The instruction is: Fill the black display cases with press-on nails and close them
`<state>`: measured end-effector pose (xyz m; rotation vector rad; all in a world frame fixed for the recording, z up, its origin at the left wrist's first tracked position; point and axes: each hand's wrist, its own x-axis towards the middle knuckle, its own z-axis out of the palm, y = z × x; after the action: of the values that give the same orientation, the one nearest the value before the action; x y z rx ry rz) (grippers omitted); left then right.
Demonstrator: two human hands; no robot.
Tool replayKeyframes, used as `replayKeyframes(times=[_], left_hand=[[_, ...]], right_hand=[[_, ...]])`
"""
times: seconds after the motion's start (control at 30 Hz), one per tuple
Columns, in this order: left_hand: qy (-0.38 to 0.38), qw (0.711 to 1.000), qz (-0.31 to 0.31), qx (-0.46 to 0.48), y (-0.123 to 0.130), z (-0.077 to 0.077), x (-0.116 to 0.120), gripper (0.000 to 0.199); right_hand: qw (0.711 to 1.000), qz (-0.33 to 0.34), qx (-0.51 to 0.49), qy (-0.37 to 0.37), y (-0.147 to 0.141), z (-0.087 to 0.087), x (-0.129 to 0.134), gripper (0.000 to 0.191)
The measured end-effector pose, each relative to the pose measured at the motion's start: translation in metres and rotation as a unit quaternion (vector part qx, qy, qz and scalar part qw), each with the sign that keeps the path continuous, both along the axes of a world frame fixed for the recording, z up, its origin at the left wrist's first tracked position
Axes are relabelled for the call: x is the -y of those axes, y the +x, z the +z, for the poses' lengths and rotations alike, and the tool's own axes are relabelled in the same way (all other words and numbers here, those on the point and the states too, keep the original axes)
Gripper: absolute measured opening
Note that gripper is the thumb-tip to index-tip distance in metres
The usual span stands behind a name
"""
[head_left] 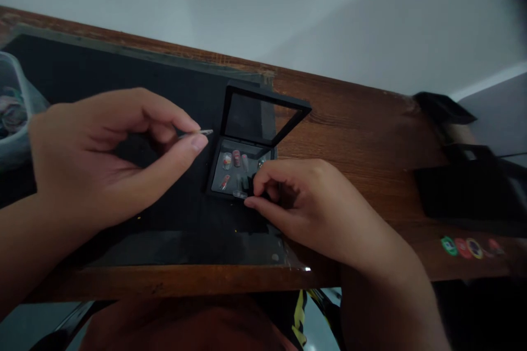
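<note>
My left hand (123,153) pinches a small, thin, shiny clear piece (207,132) between thumb and forefinger. It looks like an artificial nail seen nearly edge-on. To its right stands a small black display box (212,184), its framed clear-window lid (284,102) raised. Several decorated artificial nails (236,158) lie on the grey pad inside. At the box's front edge, my right hand (313,197) has thumb and forefinger closed at the end of a clear artificial nail (239,194). Its fingers cover the right part of the box.
A dark mat (177,247) under clear film covers the left part of the wooden table (346,142). A translucent tub (22,88) stands at far left. Black objects (465,186) lie at right, near several colourful round stickers (474,248). A white wall rises behind.
</note>
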<state>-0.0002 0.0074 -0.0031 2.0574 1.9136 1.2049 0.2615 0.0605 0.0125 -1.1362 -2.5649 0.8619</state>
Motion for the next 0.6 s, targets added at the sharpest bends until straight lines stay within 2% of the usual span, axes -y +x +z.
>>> replayKeyframes(times=[0.1, 0.2, 0.6], left_hand=[[-0.003, 1.0, 0.006, 0.01, -0.002, -0.0028, 0.0002, 0.023], [-0.005, 1.0, -0.007, -0.003, -0.0048, -0.0051, -0.0001, 0.021], [-0.025, 0.999, -0.017, -0.014, -0.0047, -0.0024, -0.0002, 0.024]], right_hand=[[1.0, -0.011, 0.017, -0.01, 0.0004, 0.0012, -0.0007, 0.012], [0.999, 0.008, 0.029, -0.014, 0.0001, 0.0011, -0.0006, 0.006], [1.0, 0.026, 0.007, -0.013, -0.0017, 0.001, 0.0037, 0.01]])
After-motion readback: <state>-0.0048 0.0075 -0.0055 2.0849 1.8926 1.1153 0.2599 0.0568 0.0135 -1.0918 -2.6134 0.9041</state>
